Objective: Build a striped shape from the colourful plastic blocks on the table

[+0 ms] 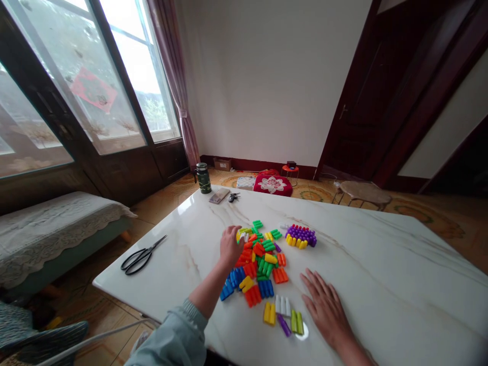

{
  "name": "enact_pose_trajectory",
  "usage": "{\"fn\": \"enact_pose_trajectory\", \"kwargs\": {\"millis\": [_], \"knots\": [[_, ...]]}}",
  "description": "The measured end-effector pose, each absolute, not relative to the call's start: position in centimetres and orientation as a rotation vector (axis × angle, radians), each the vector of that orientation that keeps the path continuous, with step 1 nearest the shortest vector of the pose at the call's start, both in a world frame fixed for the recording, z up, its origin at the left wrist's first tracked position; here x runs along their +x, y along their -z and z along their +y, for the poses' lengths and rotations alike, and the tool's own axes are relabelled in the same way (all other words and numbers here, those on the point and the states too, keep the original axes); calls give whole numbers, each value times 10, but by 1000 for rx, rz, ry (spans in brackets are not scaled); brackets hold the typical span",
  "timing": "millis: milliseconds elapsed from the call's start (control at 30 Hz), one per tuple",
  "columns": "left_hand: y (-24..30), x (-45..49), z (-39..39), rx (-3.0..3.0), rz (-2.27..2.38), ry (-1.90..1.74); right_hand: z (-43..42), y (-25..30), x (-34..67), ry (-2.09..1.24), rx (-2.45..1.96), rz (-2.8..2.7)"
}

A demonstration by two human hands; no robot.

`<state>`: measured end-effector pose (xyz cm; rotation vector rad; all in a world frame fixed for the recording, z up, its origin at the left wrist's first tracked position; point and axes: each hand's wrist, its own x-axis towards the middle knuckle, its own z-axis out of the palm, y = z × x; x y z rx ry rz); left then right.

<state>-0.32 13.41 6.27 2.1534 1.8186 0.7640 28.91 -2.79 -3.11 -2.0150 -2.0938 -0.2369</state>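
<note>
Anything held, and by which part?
Right hand: nothing, fingers spread palm-down. Left hand: at the edge of the block pile; can't tell whether it grips anything.

I see bright, dark-framed glass windows (89, 56) at ten o'clock, a plain whitish wall (259, 81) at twelve, a dark-red door (369, 101) at two.

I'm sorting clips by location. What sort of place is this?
Likely a room in a home, perhaps a living room: colourful plastic pieces on a table, a tied-back curtain and a lace-edged cloth.

The table (400, 264) lies open rightward; heaped blocks (266, 267) bar the middle; scissors (138, 260) obstruct the left.
</note>
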Motion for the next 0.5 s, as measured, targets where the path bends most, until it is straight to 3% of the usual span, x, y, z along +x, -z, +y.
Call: {"fn": "enact_pose_trajectory", "kwargs": {"millis": [267, 500], "knots": [[-61, -3, 187, 1984, 1968, -255, -28, 30, 288, 244, -1993, -2093], [-56, 6, 194, 1977, 1896, -213, -28, 27, 288, 218, -1993, -2085]]}}
